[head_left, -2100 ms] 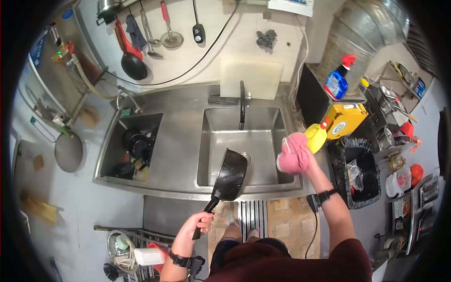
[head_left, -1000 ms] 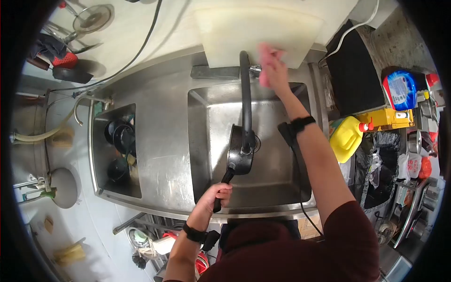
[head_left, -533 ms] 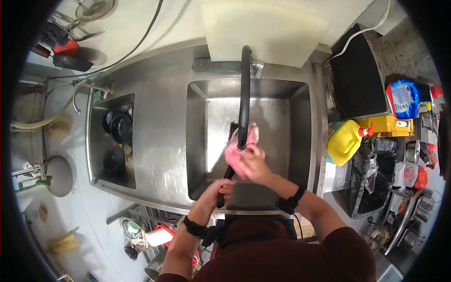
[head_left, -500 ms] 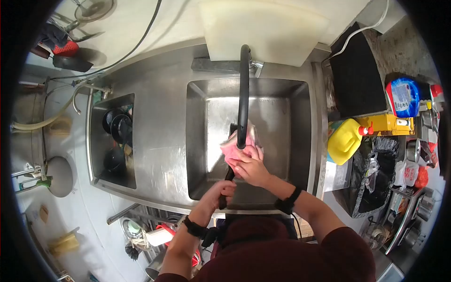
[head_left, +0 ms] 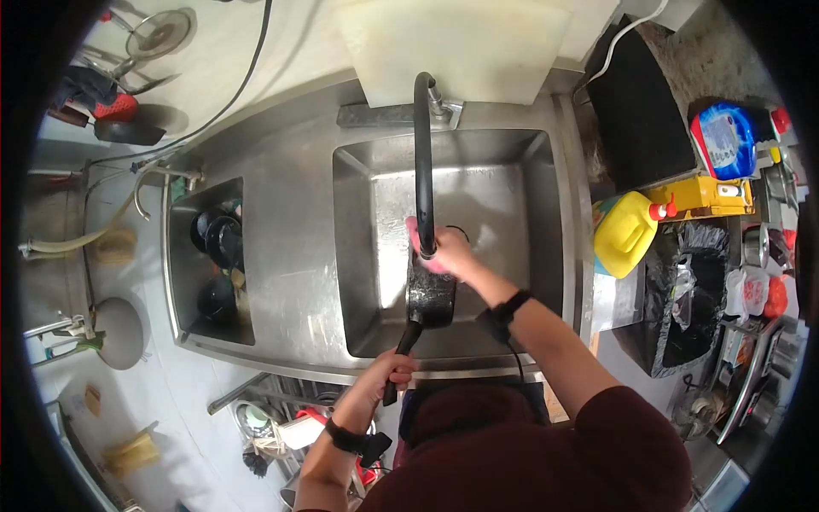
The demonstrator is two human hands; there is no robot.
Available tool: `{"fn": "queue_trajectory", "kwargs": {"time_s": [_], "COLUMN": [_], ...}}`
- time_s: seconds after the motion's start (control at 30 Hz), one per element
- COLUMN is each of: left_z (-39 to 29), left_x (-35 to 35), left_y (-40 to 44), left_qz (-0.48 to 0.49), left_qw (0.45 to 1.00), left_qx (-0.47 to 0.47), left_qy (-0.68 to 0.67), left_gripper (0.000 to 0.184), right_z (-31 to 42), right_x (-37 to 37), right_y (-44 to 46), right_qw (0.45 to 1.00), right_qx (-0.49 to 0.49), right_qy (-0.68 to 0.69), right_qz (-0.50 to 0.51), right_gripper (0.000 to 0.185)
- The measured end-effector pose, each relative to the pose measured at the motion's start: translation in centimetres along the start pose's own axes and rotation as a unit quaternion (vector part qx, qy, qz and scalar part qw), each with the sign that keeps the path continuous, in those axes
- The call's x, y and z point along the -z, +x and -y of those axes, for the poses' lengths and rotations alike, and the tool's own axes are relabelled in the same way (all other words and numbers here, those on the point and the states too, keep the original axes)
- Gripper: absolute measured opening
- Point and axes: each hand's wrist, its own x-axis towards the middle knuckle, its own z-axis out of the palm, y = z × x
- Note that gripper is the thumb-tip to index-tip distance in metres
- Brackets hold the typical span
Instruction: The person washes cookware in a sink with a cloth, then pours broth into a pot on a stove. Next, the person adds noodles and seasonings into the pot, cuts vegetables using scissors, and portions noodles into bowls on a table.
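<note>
My left hand [head_left: 392, 374] is wrapped round the handle of a black pan [head_left: 432, 299], whose body lies over the front part of the large steel sink [head_left: 495, 341]. With my right hand [head_left: 450, 253] I press a pink cloth [head_left: 413, 232] at the pan's far end; most of the cloth is hidden under the fingers. The black faucet [head_left: 422, 154] arches over the sink, and its spout end overlaps my right hand in view. Whether water runs cannot be made out.
A smaller basin at the left holds dark pans [head_left: 223, 242]. Right of the sink stand a yellow bottle [head_left: 625, 234], a blue bottle [head_left: 728, 141] and a black-lined bin [head_left: 689, 299]. A pale board [head_left: 452, 47] leans on the wall behind the faucet.
My right hand has moved with the cloth from near the handle to the pan's far end, uncovering the pan's near part. My left hand and the handle are slightly lower and further left.
</note>
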Motion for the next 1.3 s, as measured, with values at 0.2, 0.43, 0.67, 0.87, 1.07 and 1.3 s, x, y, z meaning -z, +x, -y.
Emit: {"fn": "queue_trajectory", "kwargs": {"time_s": [0.2,0.43,0.67,0.87,1.07,1.3], "left_z": [1.2,0.7,-0.6,-1.6,-0.1,1.8], "left_x": [0.9,-2.4,1.2,0.6,-1.4,-0.2], "left_y": [4.2,-2.9,-2.6,0.7,7.9,9.8], "left_qz": [0.024,0.005,0.116,0.147,0.059,-0.195], "left_qw": [0.99,0.999,0.992,0.979,0.996,0.866], "left_qx": [0.063,0.036,0.019,0.026,-0.056,-0.283], "left_qy": [-0.123,0.011,-0.049,-0.139,-0.022,0.362], "left_gripper": [0.015,0.017,0.018,0.008,0.012,0.028], "right_z": [-0.3,-1.6,-8.8,-14.8,-10.0,-10.7], "right_x": [-6.8,1.5,2.9,-0.7,-3.4,-3.8], "right_y": [-8.9,-1.2,-3.4,-1.1,-2.2,-2.4], "right_qw": [0.865,0.958,0.683,0.774,0.617,0.566], "right_qx": [0.264,-0.093,-0.071,0.015,-0.152,-0.119], "right_qy": [-0.395,0.218,0.716,0.63,0.77,0.816], "right_qz": [-0.161,0.158,0.123,0.058,-0.059,0.001], "right_gripper": [0.039,0.032,0.033,0.043,0.044,0.036]}}
